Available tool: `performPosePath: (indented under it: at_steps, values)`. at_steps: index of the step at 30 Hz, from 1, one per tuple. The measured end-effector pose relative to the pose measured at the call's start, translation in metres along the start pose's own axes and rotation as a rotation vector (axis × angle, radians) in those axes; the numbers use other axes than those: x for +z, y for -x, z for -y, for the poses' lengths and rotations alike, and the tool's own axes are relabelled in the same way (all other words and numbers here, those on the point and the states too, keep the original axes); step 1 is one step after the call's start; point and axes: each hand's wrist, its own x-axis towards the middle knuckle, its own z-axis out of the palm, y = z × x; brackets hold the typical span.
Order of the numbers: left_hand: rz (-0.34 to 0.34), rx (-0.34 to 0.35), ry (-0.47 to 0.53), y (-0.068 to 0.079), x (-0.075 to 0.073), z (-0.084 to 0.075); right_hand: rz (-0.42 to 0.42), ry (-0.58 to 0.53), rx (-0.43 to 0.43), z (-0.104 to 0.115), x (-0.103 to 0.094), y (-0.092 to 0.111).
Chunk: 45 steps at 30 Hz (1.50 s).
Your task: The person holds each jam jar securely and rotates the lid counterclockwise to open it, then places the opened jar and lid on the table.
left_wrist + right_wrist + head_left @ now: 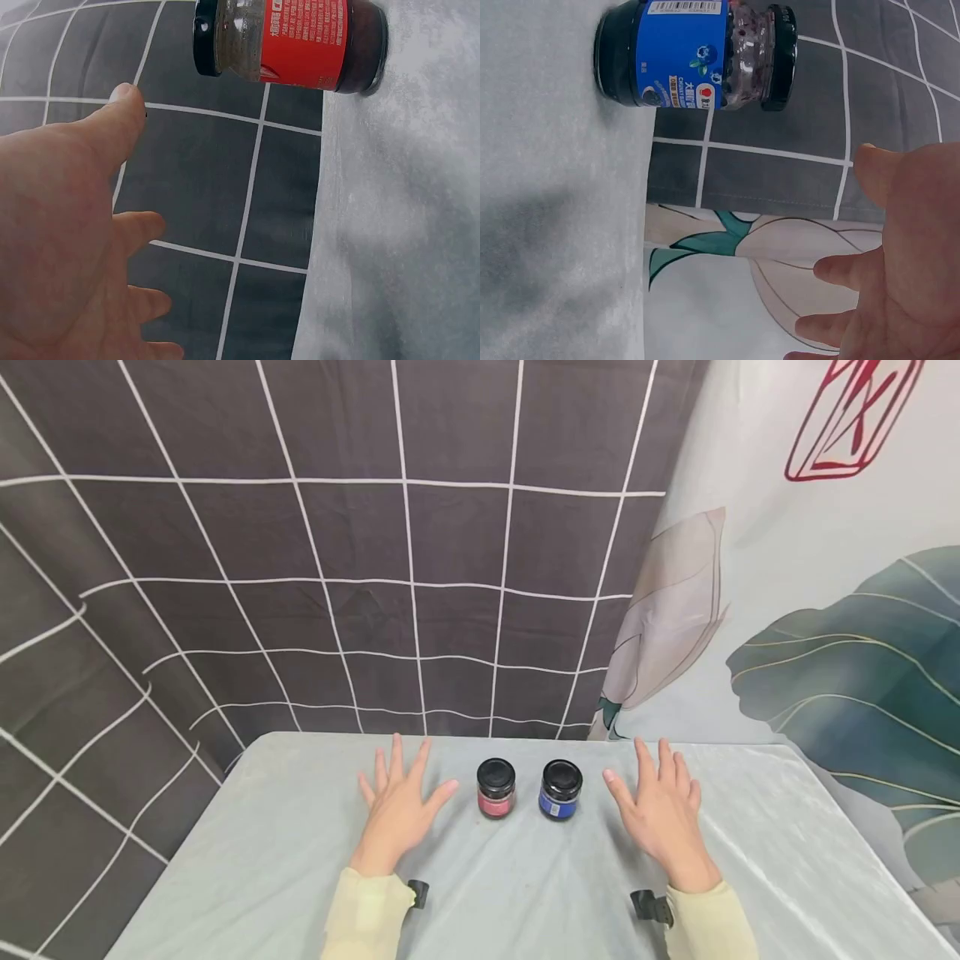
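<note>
Two small glass jars with black lids stand upright side by side on the table. The left one, a jam jar with a red label (496,802), is nearest my left hand (399,814). Beside it is a blueberry jam jar with a blue label (559,802), nearest my right hand (666,818). Both hands have their fingers spread and hold nothing, one on either outer side of the pair. In the left wrist view, the red-labelled jar lies beyond my thumb, apart from it. A barcode and blueberry pictures show on the blue label in the right wrist view.
A pale grey cloth covers the table (480,893). Behind it hangs a dark grey curtain (457,543) with white grid lines. At the right, a white fabric (765,568) bears leaf patterns and a red mark. Dark camera mounts sit at both wrists.
</note>
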Motion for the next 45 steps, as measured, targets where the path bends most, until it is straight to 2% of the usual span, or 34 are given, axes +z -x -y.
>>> performPosePath:
  at_steps: [10,15,22,33,40,45]
  values:
    - [0.009,0.003,0.02,0.0,0.0,-0.002,-0.03,-0.011,-0.022,0.003,-0.001,-0.002]
    - [-0.006,0.035,0.056,0.002,0.002,-0.005,-0.031,-0.012,-0.028,0.004,-0.001,-0.002]
    - [-0.031,0.041,0.049,0.007,0.005,-0.011,-0.023,-0.014,-0.04,0.006,0.0,-0.001]
    - [-0.074,0.106,0.069,0.012,0.013,-0.021,-0.025,-0.024,-0.057,0.011,0.003,-0.002]
    - [-0.06,0.098,0.09,0.013,0.015,-0.025,-0.024,-0.026,-0.059,0.014,0.004,-0.002]
    - [-0.071,0.117,0.112,0.014,0.018,-0.028,-0.026,-0.034,-0.065,0.016,0.005,-0.001]
